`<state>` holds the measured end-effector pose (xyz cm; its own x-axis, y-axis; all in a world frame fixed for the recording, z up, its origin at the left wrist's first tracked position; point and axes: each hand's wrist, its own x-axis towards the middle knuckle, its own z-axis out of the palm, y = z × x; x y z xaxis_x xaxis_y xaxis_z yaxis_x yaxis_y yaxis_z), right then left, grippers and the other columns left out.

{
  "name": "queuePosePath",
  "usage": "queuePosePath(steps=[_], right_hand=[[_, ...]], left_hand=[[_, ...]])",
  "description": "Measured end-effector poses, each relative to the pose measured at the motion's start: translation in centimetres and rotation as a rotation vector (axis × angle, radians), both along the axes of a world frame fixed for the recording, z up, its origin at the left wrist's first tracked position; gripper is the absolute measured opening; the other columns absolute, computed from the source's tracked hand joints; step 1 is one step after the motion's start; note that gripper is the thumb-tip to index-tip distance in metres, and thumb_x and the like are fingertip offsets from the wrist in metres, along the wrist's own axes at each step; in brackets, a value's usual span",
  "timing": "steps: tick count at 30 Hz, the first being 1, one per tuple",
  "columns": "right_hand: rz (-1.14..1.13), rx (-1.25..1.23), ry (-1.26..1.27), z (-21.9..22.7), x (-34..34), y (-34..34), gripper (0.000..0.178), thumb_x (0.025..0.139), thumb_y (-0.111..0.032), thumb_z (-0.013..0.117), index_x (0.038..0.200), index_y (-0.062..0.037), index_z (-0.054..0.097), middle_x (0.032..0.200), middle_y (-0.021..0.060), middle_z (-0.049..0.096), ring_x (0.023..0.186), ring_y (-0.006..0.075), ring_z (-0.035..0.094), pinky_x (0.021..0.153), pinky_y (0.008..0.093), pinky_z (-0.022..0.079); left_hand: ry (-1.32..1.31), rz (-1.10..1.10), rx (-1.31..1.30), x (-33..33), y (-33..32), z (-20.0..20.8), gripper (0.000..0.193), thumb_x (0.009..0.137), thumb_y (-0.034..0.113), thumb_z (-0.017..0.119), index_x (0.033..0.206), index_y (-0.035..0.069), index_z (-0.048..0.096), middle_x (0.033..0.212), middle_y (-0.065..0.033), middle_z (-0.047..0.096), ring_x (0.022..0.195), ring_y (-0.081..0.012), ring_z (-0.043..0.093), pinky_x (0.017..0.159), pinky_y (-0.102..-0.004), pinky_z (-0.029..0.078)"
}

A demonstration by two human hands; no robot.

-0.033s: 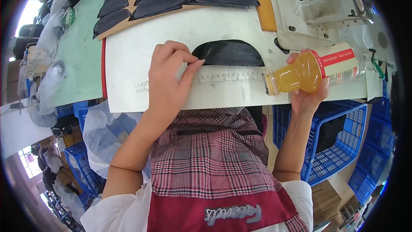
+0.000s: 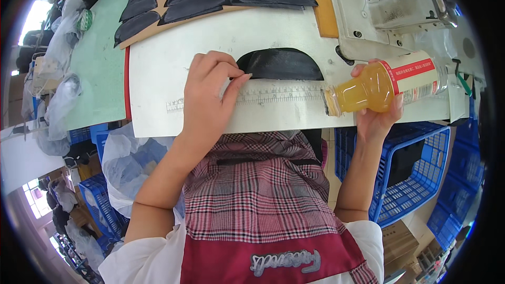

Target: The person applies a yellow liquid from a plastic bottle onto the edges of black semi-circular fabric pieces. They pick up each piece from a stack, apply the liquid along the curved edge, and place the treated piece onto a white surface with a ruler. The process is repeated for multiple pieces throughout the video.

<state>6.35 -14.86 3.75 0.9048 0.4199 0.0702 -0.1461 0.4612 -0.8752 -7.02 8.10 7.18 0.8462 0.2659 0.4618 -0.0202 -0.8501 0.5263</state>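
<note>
A black half-moon piece (image 2: 281,64) lies on the white work surface, straight edge toward me. My left hand (image 2: 210,89) pinches its left corner between thumb and fingertips. Below that edge a ruler scale (image 2: 273,95) is marked on the surface. My right hand (image 2: 380,115) is wrapped round a clear bottle (image 2: 371,92) of yellow liquid with a red and cream label. The bottle is tipped on its side, its crusted mouth pointing left beside the scale's right end, apart from the black piece. Most of my right fingers are hidden behind it.
Beyond the piece, a brown board (image 2: 231,8) bears rows of black curved pieces. A white machine (image 2: 405,10) stands at the far right. A green mat (image 2: 100,68) adjoins on the left. Blue crates (image 2: 415,179) and a plastic bag (image 2: 131,160) sit below the table edge.
My left hand and the black piece have shifted very slightly. The bottle and my right hand look the same.
</note>
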Motion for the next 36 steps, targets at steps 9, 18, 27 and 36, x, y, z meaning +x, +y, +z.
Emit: queuePosePath(steps=[9,18,27,36], right_hand=[[0.027,0.011,0.0,0.1,0.0,-0.1,0.08,0.066,-0.061,0.061,0.114,0.0012,0.047,0.093,0.0152,0.055,0.087,0.0175,0.055,0.048,0.0163,0.038],[0.026,0.009,0.008,0.3,0.0,-0.1,0.08,0.066,-0.061,0.061,0.114,0.001,0.045,0.095,0.0124,0.054,0.088,0.0173,0.054,0.049,0.0174,0.038],[-0.024,0.15,0.026,0.1,-0.1,-0.2,0.069,0.075,-0.056,0.056,0.113,0.0008,0.048,0.095,0.0147,0.055,0.091,0.0241,0.054,0.077,0.0315,0.044],[0.098,0.133,-0.031,0.0,0.6,-0.6,0.068,0.079,-0.052,0.052,0.117,0.0029,0.044,0.104,0.0151,0.052,0.093,0.0272,0.053,0.051,0.0207,0.046]], left_hand=[[0.063,-0.016,0.134,0.1,0.2,-0.2,0.009,0.071,-0.001,0.062,0.077,0.0,0.054,0.08,-0.0077,0.062,0.078,-0.0239,0.055,0.067,-0.0322,0.044],[0.138,-0.258,0.184,-0.7,0.8,1.7,0.013,0.071,0.001,0.062,0.079,0.002,0.052,0.103,-0.0118,0.058,0.097,-0.0284,0.053,0.078,-0.0374,0.044],[0.323,-0.339,-0.02,-1.0,0.2,2.5,0.01,0.077,0.003,0.057,0.084,0.002,0.05,0.11,-0.0167,0.056,0.109,-0.0311,0.051,0.087,-0.0363,0.041],[0.374,-0.146,-0.985,-1.5,1.9,5.3,0.013,0.088,0.013,0.052,0.084,0.001,0.051,0.092,-0.0091,0.06,0.092,-0.0183,0.058,0.085,-0.0328,0.044]])
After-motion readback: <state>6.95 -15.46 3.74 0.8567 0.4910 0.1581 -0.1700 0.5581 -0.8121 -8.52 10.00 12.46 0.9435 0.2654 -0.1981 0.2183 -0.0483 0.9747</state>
